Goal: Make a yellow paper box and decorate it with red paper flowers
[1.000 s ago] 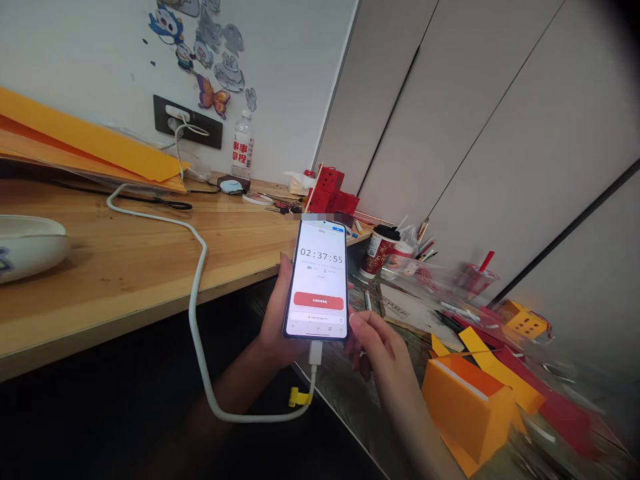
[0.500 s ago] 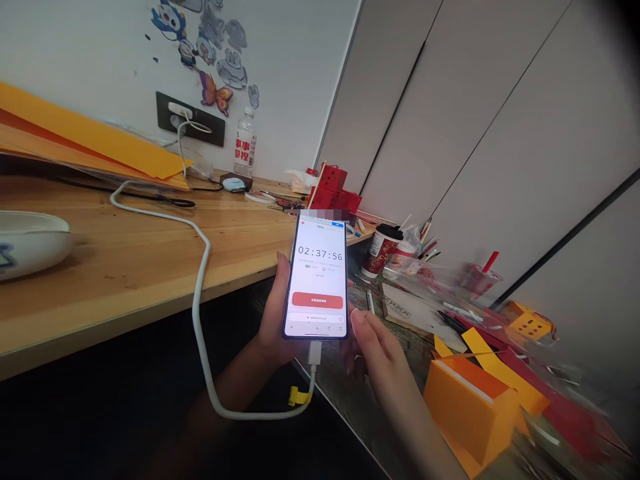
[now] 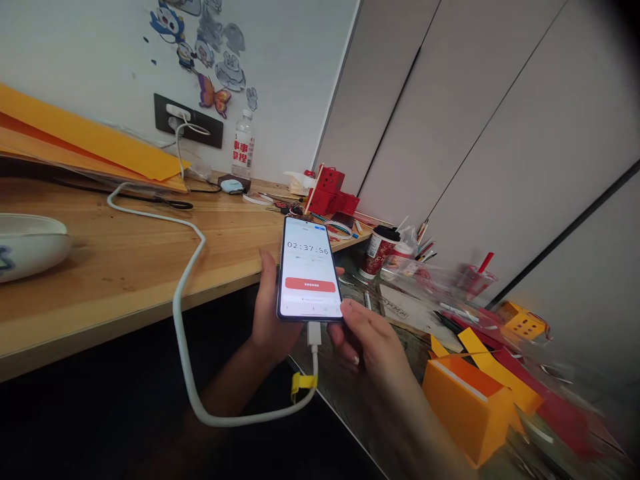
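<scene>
A smartphone (image 3: 307, 267) with a lit screen is tilted over the front edge of the desk. Its screen reads 02:37:56 above a red button. My left hand (image 3: 273, 313) is closed around the phone from behind and below, the thumb up along its left side. At the lower right corner, my right hand (image 3: 373, 337) pinches the phone, thumb on the edge and fingers partly hidden underneath. A white charging cable (image 3: 183, 320) with a yellow tag (image 3: 303, 383) is plugged into the bottom end and loops left onto the desk.
On the wooden desk (image 3: 150, 247) are a white bowl (image 3: 33, 243), yellow envelopes (image 3: 90, 137), a water bottle (image 3: 243, 147) and red paper boxes (image 3: 333, 190). A lidded cup (image 3: 379, 251) and an orange paper box (image 3: 467, 403) stand on a lower surface at right.
The phone has shifted slightly left and up and leaned left at its top. My right hand has moved in from beside it onto the lower right corner. The cable loop swung left.
</scene>
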### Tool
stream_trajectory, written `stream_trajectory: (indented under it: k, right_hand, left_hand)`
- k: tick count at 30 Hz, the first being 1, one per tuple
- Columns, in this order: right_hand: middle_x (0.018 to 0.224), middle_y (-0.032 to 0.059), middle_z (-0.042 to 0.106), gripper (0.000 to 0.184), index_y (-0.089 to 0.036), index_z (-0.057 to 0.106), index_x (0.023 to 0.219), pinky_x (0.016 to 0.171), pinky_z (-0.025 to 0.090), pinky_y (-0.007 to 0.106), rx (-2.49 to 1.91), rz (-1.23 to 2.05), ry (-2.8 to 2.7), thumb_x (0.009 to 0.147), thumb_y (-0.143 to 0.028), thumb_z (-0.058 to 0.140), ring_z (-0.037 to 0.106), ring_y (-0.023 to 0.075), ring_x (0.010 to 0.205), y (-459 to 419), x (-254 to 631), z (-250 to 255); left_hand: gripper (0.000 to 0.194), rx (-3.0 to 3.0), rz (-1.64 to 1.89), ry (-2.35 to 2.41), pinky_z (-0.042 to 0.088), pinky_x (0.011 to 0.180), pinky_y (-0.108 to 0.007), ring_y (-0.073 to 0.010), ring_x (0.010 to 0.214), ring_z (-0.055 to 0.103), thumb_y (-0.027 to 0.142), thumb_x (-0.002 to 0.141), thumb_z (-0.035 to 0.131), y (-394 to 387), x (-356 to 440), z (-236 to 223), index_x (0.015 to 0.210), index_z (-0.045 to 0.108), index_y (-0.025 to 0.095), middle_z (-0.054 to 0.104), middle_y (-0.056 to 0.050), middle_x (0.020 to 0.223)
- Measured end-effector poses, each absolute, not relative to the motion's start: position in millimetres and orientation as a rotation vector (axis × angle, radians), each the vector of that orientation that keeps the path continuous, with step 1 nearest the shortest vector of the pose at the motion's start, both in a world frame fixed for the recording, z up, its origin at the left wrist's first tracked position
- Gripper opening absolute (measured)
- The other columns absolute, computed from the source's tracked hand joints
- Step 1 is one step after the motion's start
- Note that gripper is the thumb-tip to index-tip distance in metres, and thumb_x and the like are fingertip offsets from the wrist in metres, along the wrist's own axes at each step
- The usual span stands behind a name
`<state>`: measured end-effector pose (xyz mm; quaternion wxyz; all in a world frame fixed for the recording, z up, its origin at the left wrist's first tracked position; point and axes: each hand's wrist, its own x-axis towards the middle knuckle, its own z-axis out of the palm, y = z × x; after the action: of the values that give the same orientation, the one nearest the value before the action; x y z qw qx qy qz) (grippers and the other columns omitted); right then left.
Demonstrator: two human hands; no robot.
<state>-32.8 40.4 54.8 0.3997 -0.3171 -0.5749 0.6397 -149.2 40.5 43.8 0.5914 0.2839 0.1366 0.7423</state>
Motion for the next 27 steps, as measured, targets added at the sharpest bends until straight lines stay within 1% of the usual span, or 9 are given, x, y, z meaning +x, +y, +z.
stream_trajectory:
  k: [4, 7, 9, 12, 16, 19, 22, 24, 27]
  right_hand:
    - [0.046, -0.0068, 0.039, 0.026, -0.015, 0.047, 0.054, 0.037, 0.013, 0.018, -0.797, 1.742, -1.354, 0.076, -0.028, 0.053, 0.021, 0.0016, 0.037, 45, -45, 70]
    - [0.049, -0.0050, 0.043, 0.025, -0.013, 0.048, 0.054, 0.037, 0.015, 0.017, -0.801, 1.781, -1.276, 0.078, -0.021, 0.050, 0.023, 0.0009, 0.038, 49, -59, 78]
    - [0.049, -0.0046, 0.044, 0.027, -0.012, 0.049, 0.054, 0.037, 0.017, 0.016, -0.820, 1.798, -1.229, 0.081, -0.018, 0.046, 0.025, 0.0008, 0.038, 52, -68, 82]
    - [0.046, -0.0046, 0.044, 0.032, -0.012, 0.050, 0.053, 0.037, 0.021, 0.015, -0.869, 1.814, -1.176, 0.084, -0.016, 0.042, 0.028, 0.0009, 0.037, 56, -81, 86]
    - [0.038, -0.0041, 0.042, 0.041, -0.011, 0.054, 0.054, 0.038, 0.026, 0.014, -0.952, 1.815, -1.173, 0.089, -0.019, 0.036, 0.033, 0.0022, 0.036, 59, -93, 89]
    - [0.038, -0.0037, 0.044, 0.042, -0.010, 0.058, 0.057, 0.038, 0.026, 0.014, -0.984, 1.785, -1.191, 0.090, -0.025, 0.038, 0.034, 0.0020, 0.035, 63, -102, 87]
    - [0.035, -0.0063, 0.041, 0.039, -0.013, 0.052, 0.054, 0.035, 0.022, 0.015, -1.028, 1.713, -1.206, 0.087, -0.033, 0.047, 0.031, 0.0019, 0.033, 72, -113, 79]
    - [0.037, -0.0084, 0.041, 0.037, -0.015, 0.047, 0.054, 0.034, 0.021, 0.016, -1.061, 1.641, -1.216, 0.082, -0.037, 0.054, 0.029, 0.0017, 0.032, 81, -118, 72]
    - [0.040, -0.0104, 0.041, 0.036, -0.015, 0.048, 0.057, 0.034, 0.022, 0.017, -1.078, 1.576, -1.252, 0.081, -0.041, 0.055, 0.028, 0.0018, 0.031, 92, -119, 66]
  left_hand:
    - [0.072, 0.596, 1.768, 0.150, 0.051, 0.057, -0.032, -0.0215, 0.067, 0.063, 0.063, 0.085, 0.011, 39, -140, 30, 0.112, 0.057, 0.014, 0.065, -0.009, 0.075]
    - [0.067, 0.531, 1.871, 0.071, 0.050, 0.055, -0.028, -0.0174, 0.061, 0.059, 0.060, 0.087, 0.016, 39, -133, 16, 0.098, 0.061, 0.013, 0.060, -0.006, 0.067]
    - [0.061, 0.465, 1.945, 0.037, 0.050, 0.056, -0.025, -0.0145, 0.061, 0.057, 0.055, 0.089, 0.018, 39, -129, 9, 0.089, 0.062, 0.013, 0.058, -0.005, 0.068]
    - [0.052, 0.375, 1.967, 0.004, 0.050, 0.064, -0.022, -0.0122, 0.069, 0.058, 0.046, 0.092, 0.020, 41, -128, 2, 0.086, 0.061, 0.013, 0.059, -0.005, 0.076]
    - [0.044, 0.287, 1.968, 0.001, 0.049, 0.072, -0.019, -0.0103, 0.078, 0.059, 0.039, 0.093, 0.024, 42, -129, -1, 0.089, 0.060, 0.014, 0.059, -0.004, 0.085]
    - [0.040, 0.239, 1.970, 0.014, 0.047, 0.074, -0.018, -0.0088, 0.079, 0.059, 0.038, 0.092, 0.028, 41, -126, 1, 0.087, 0.060, 0.015, 0.059, -0.002, 0.084]
    - [0.037, 0.164, 1.976, 0.096, 0.046, 0.076, -0.017, -0.0085, 0.080, 0.058, 0.035, 0.093, 0.028, 41, -123, 2, 0.086, 0.060, 0.018, 0.059, 0.000, 0.082]
    - [0.034, 0.170, 1.962, 0.191, 0.045, 0.078, -0.019, -0.0101, 0.087, 0.058, 0.034, 0.093, 0.029, 43, -121, 0, 0.091, 0.059, 0.019, 0.060, 0.000, 0.090]
    - [0.030, 0.273, 1.927, 0.322, 0.045, 0.075, -0.020, -0.0131, 0.096, 0.055, 0.037, 0.090, 0.035, 45, -122, -5, 0.098, 0.058, 0.020, 0.058, -0.002, 0.103]
